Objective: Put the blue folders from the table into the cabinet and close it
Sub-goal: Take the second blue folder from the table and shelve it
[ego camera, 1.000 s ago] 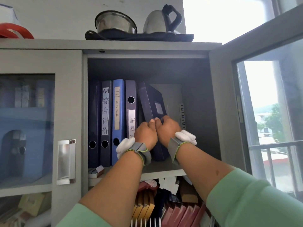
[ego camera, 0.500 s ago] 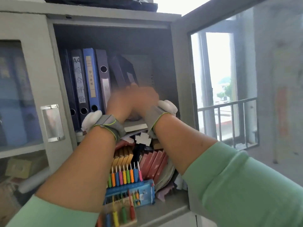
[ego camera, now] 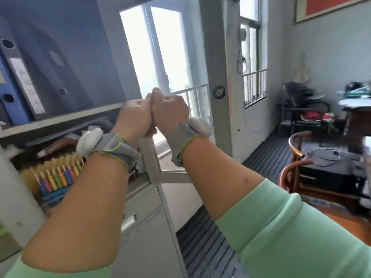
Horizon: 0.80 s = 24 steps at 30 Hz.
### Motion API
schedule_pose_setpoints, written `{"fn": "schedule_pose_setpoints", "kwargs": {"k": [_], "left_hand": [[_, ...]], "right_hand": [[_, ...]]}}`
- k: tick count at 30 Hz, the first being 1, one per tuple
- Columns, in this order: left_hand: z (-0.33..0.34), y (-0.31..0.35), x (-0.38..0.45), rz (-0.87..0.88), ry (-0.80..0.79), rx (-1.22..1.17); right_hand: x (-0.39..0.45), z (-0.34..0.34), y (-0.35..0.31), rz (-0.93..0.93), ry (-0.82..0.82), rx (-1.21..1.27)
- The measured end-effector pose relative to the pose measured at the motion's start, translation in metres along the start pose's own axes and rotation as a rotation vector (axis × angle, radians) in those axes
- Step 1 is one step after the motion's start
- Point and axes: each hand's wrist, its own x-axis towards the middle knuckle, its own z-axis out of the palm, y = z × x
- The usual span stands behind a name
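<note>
Nearest, at the centre of the view, the left hand (ego camera: 135, 117) and right hand (ego camera: 170, 111) are raised side by side and touching, each curled into a loose fist with the fingers folded together; nothing shows in either grip, though the palms face away and cannot be checked. Behind them, from ten o'clock out to nine, the blue folders (ego camera: 40, 77) stand on the upper shelf of the cabinet (ego camera: 60, 119), the rightmost one leaning against its neighbour. That lean is the first risk: I judge a jolt from shutting the door could slide it forward off the shelf. The open cabinet door (ego camera: 156, 169) reaches past the hands from six towards twelve o'clock; swung carelessly, it could catch a protruding spine or pinch fingers. Far off at three o'clock, a cluttered table (ego camera: 359, 109) is blurred; whether folders remain there cannot be told.
</note>
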Motion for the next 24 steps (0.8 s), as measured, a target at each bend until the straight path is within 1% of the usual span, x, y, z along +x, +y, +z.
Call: {"fn": "schedule_pose_setpoints", "kwargs": {"k": [3, 5, 6, 7, 10, 11, 13, 16, 19, 24], "left_hand": [[0.049, 0.023, -0.027, 0.023, -0.086, -0.073], [0.080, 0.045, -0.047, -0.009, -0.134, -0.169], [0.107, 0.061, -0.061, -0.021, -0.193, -0.215], [0.124, 0.071, -0.072, -0.031, -0.226, -0.242], [0.180, 0.096, -0.096, 0.035, -0.333, -0.219], [0.217, 0.115, -0.114, 0.046, -0.410, -0.224], [0.264, 0.143, -0.138, 0.044, -0.498, -0.256], [0.328, 0.182, -0.174, -0.020, -0.554, -0.371], [0.389, 0.216, -0.207, 0.011, -0.662, -0.382], [0.468, 0.270, -0.261, 0.028, -0.729, -0.436]], "right_hand": [[-0.007, -0.064, 0.010, 0.000, 0.071, -0.061], [-0.010, -0.104, 0.014, 0.005, 0.175, -0.103], [-0.008, -0.137, 0.017, 0.022, 0.252, -0.132], [-0.007, -0.157, 0.017, 0.032, 0.288, -0.158], [-0.007, -0.228, 0.023, 0.077, 0.314, -0.255], [-0.008, -0.275, 0.031, 0.070, 0.342, -0.274], [-0.010, -0.338, 0.038, 0.063, 0.370, -0.297], [-0.014, -0.423, 0.048, 0.090, 0.430, -0.354], [-0.016, -0.498, 0.053, 0.118, 0.499, -0.403], [-0.019, -0.605, 0.059, 0.153, 0.605, -0.511]]}}
